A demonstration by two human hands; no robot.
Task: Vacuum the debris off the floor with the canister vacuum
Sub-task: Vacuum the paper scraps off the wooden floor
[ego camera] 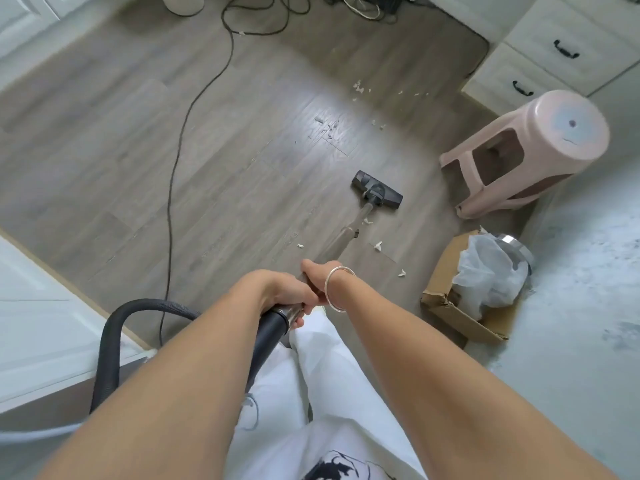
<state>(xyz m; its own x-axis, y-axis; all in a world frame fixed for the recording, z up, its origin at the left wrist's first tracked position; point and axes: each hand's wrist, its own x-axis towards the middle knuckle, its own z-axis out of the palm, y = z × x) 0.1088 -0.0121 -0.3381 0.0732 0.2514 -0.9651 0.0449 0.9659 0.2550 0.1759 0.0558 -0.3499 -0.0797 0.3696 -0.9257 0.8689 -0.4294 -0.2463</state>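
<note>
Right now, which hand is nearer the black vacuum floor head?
Right. The right hand grips the metal wand closer to the black floor head; the left hand holds further back, by the hose.

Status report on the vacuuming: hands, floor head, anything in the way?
Left hand and right hand both grip the wand. Floor head down on the floor, white debris ahead and beside it. Pink stool close on the right.

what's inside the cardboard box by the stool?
A crumpled translucent plastic bag fills the cardboard box, draped over a shiny metal container. The bag hides the container's contents and the box bottom.
</note>
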